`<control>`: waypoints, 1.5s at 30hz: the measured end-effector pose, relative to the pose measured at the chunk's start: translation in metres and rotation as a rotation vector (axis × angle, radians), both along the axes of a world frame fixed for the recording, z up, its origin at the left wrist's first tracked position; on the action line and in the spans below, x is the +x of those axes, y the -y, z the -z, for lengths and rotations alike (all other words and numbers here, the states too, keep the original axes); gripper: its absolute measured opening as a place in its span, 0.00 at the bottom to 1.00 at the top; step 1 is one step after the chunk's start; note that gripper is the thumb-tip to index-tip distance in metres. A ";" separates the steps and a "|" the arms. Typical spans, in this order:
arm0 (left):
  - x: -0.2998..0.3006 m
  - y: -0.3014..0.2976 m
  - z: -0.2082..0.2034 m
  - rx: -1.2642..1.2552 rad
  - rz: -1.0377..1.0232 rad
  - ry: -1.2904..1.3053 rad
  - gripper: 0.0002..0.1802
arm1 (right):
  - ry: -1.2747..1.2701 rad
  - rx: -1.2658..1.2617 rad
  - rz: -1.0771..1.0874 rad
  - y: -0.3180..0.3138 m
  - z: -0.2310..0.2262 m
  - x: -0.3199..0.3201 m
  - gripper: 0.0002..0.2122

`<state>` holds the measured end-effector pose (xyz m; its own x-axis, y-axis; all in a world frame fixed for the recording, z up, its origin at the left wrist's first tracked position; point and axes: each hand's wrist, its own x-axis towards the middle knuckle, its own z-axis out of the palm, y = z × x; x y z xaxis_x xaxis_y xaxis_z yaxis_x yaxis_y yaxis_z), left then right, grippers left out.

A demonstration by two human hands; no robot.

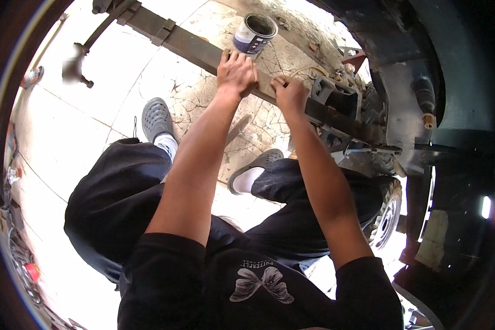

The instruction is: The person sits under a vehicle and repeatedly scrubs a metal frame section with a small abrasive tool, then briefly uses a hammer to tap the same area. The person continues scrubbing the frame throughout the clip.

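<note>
A long, dark leaf spring [192, 50] runs slantwise from the upper left toward the right, with a metal clip around it. My left hand [236, 74] is closed over it, knuckles up and fingers curled over the far edge. A little to the right, my right hand [290, 96] rests against the same spring with its fingers bent in. What those fingers pinch, if anything, is hidden. Between the hands a short stretch of the spring looks lighter brown. Just beyond my left hand stands an open paint can [256, 34], its inside dark and stained.
Right of my hands are a metal bracket [335, 93] and axle parts. A dark curved body panel [456, 82] fills the right side, with a tyred wheel [388, 214] below. My feet, in grey clogs [157, 118], stand on the cracked tiled floor. Clutter lies along the left rim.
</note>
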<state>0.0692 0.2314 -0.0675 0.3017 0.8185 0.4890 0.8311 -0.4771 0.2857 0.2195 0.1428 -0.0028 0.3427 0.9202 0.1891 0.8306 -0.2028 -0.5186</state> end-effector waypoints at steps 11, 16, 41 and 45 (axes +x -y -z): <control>-0.019 0.004 -0.006 0.095 0.073 0.190 0.20 | -0.223 0.125 -0.080 0.133 0.011 -0.057 0.11; -0.022 0.074 -0.033 -0.444 0.215 0.384 0.18 | -0.606 0.143 0.092 0.127 0.034 -0.041 0.10; -0.018 0.028 -0.158 -1.424 0.804 0.676 0.27 | -0.619 0.226 -0.147 0.086 -0.078 0.008 0.11; -0.013 0.026 -0.173 -0.919 1.000 0.436 0.20 | -0.190 0.110 -0.327 0.069 -0.132 0.044 0.12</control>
<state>0.0563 0.2056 0.1051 0.8976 0.4262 0.1122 0.0278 -0.3089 0.9507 0.2634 0.0741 0.1288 0.0727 0.9644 0.2543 0.7295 0.1225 -0.6729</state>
